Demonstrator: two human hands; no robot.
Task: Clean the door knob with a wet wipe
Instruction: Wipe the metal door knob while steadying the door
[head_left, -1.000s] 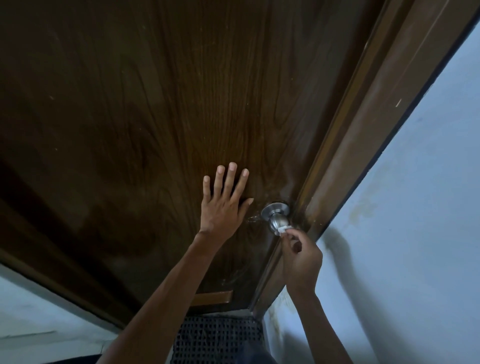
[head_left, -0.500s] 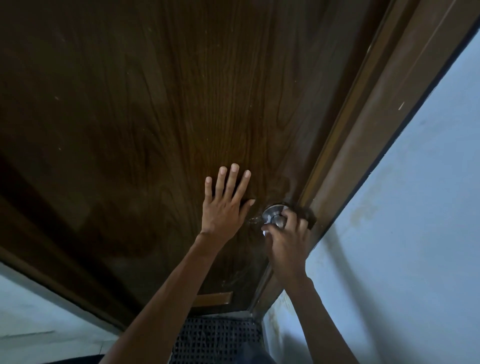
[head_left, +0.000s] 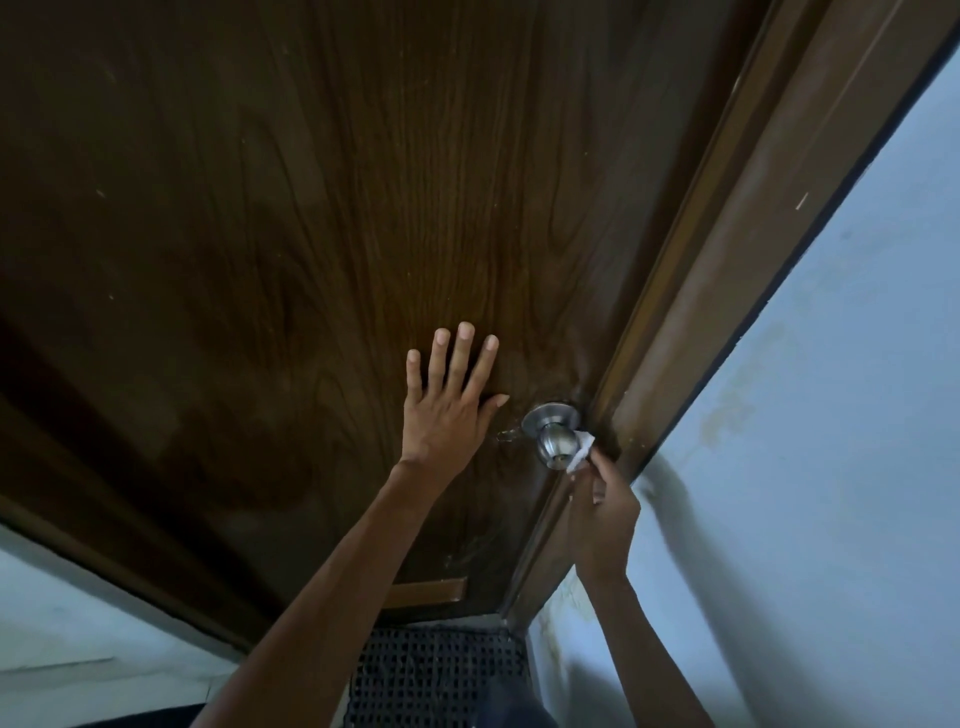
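Observation:
A round silver door knob sticks out of the dark brown wooden door, close to its right edge. My right hand is just below and right of the knob, shut on a small white wet wipe that touches the knob's right side. My left hand lies flat on the door left of the knob, fingers spread and pointing up, holding nothing.
The brown door frame runs diagonally right of the knob, with a pale blue wall beyond it. A dark perforated mat lies on the floor at the door's foot. Pale wall shows at lower left.
My right hand, which covered the knob half a second ago, has dropped down and right, baring the knob with the wipe at its right side. My left hand stays pressed on the door.

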